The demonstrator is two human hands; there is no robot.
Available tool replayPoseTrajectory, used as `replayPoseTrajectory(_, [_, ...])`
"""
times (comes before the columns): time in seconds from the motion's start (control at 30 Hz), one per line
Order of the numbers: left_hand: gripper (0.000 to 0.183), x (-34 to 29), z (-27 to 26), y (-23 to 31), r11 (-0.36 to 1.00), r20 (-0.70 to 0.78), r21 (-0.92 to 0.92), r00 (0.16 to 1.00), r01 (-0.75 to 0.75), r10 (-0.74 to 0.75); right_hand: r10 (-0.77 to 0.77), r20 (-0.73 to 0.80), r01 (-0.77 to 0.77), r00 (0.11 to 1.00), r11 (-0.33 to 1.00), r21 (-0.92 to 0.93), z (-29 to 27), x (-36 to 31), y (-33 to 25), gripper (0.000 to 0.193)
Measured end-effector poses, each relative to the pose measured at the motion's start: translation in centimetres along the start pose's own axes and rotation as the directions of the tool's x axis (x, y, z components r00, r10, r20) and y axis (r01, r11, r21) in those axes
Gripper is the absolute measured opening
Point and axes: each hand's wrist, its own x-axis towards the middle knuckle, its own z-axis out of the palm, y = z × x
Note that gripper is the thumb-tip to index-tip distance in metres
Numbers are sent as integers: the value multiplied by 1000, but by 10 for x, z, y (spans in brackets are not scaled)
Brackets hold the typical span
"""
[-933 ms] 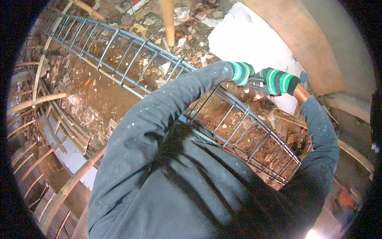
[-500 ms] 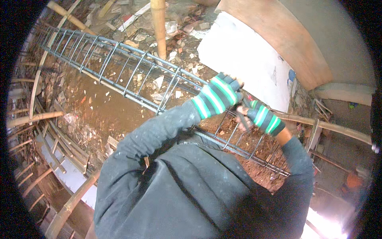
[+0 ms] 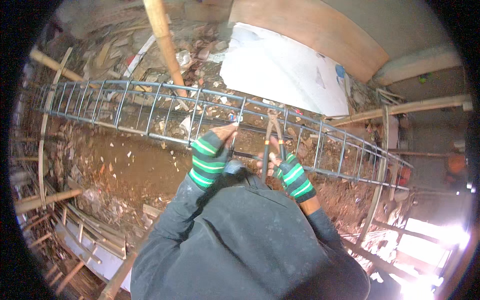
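On the rebar cage (image 3: 150, 107), my left hand (image 3: 210, 152) pinching a stirrup (image 3: 239, 120), my right hand (image 3: 290, 172) gripping pincers (image 3: 273, 131), jaws at the top bar.

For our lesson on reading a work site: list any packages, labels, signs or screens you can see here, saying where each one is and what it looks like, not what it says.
No screens or signs show.
White sheet: lies on the rubble beyond the rebar cage, upper middle; large, flat, with small blue and grey marks near its right edge.
Small tag: on the cage's top bar, just above the left hand; tiny, white with red and blue; too small to tell more.
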Motion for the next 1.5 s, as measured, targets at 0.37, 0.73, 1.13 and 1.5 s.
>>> replayPoseTrajectory(0.37, [42,-37,19,19,864,269,-392,937,317,-222,-380,-717,222,585,925,-309,-123,-76,26,42])
replayPoseTrajectory(0.73, [36,-86,54,-5,419,362,-629,724,654,-587,-908,-379,-343,179,303,-889,-175,-71,20,60])
replayPoseTrajectory(1.13, [45,-115,102,9,236,331,-758,670,608,-664,-874,-470,-399,125,390,-830,-253,-89,-2,57])
replayPoseTrajectory(1.5, [16,-120,206,46,123,331,-777,566,617,-755,-904,-385,-376,184,297,-878,-310,-98,6,59])
